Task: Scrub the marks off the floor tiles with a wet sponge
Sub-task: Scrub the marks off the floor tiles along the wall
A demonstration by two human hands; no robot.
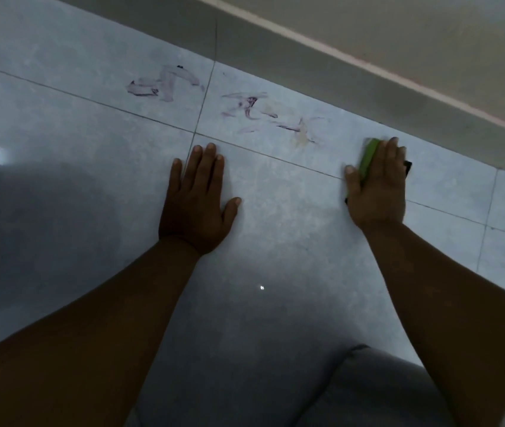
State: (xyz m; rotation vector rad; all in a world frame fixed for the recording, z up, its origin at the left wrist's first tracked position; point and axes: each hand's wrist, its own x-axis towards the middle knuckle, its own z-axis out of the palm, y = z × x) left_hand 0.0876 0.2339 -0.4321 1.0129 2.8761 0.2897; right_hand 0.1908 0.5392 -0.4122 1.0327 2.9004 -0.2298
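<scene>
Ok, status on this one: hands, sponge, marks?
Left hand flat on tile, empty. Right hand pressing green sponge down, beside the marks. Purple marks remain on two tiles. Nothing in the way.

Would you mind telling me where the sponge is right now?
The green sponge lies under the right hand on the floor, right of the purple marks, near the baseboard.

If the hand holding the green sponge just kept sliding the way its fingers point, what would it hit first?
Most likely the grey skirting at the foot of the wall. The right hand on the sponge points up-frame across bare tile; the purple marks lie off to its left, so it would probably miss them.
</scene>
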